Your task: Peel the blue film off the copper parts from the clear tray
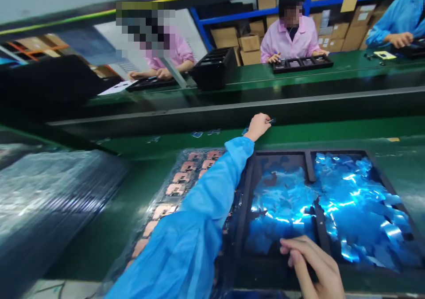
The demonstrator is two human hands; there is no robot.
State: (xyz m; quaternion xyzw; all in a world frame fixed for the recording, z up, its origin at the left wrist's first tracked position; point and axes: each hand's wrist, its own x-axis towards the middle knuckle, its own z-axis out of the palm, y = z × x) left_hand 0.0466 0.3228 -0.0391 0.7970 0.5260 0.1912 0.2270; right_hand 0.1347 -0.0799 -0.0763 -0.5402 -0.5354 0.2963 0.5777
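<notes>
My left hand (259, 126), at the end of a blue sleeve (199, 206), reaches to the far side of the bench. Its fingers are pinched on a small dark piece (271, 121) with a bright edge. Below that arm lies a clear plastic tray (159, 197) of copper-coloured parts (175, 189), partly hidden by the sleeve. My right hand (314, 263) is over the near edge of a black divided tray (310, 166), thumb and fingertips drawn together. Whether anything is between them I cannot make out. Shiny blue film pieces (358, 201) are heaped in both compartments.
A tall stack of clear plastic trays (63, 192) stands at left. Small blue film scraps (197, 134) lie along the green bench's far side. Beyond a dark raised ledge (212, 113), several people work at another green table (252, 75) with black trays (302, 64).
</notes>
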